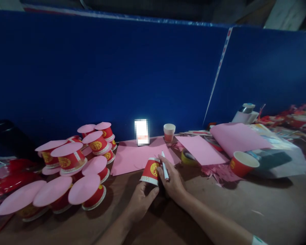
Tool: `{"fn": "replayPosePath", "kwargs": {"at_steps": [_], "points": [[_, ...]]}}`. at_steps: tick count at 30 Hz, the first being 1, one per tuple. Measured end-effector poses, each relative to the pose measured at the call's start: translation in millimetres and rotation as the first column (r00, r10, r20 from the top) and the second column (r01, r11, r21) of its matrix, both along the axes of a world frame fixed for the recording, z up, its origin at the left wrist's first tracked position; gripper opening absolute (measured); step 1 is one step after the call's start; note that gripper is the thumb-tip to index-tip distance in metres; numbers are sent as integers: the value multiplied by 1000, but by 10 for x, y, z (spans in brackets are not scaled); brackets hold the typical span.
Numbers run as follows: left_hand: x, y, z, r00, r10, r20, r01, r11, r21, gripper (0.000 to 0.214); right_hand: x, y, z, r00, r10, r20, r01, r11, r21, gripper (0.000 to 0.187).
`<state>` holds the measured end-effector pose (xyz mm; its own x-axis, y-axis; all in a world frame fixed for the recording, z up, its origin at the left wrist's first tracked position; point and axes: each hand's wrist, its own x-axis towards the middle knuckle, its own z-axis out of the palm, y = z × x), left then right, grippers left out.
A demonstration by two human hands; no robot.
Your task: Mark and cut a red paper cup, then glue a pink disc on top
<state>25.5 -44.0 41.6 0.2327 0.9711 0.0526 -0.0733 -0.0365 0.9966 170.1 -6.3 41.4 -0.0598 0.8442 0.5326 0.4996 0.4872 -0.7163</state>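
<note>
A red paper cup (151, 170) with a gold emblem is tilted, its white rim downward, above the brown table. Around the rim end, the fingers and thumb of my left hand (142, 200) are closed on it. My right hand (172, 180) grips a white pen (164, 166), whose tip points up and away from me. The fingers of that hand are at the cup's right side; whether they also hold the cup I cannot tell. Just beyond the cup lie large pink paper sheets (132, 156).
Several upturned red cups with pink paper discs (91, 194) stand stacked at left. A white-topped cup (169, 131) and a bright pixelated screen (142, 132) are at the back. Right are a red cup (242, 165), pink paper (239, 136) and shreds (221, 173). A blue partition (117, 68) rises behind.
</note>
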Motion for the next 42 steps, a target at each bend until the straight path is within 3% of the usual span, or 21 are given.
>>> {"fn": "replayPosePath", "kwargs": {"at_steps": [7,18,25,34,38,42], "points": [[8,-18,-36,999,-39,0,39,998,-44,43,-6,5,-21,1000,22,1,-22,999,38,39],[3,-47,10,995,4,-103,-9,999,-51,41,-19,9,-51,1000,11,9,-11,1000,-4,37],[3,-45,10,997,24,-78,-31,995,-94,40,-26,20,-73,1000,-5,6,5,1000,19,37],[-4,-22,-107,993,39,-115,-57,987,-153,42,-5,38,-77,1000,21,10,-21,998,-57,36],[27,-21,-210,994,103,-45,-108,982,-152,42,-3,53,-101,999,35,13,-34,998,-52,35],[32,-15,-286,997,80,21,-76,985,-158,44,-8,64,-111,999,44,9,-43,998,-53,34]]}}
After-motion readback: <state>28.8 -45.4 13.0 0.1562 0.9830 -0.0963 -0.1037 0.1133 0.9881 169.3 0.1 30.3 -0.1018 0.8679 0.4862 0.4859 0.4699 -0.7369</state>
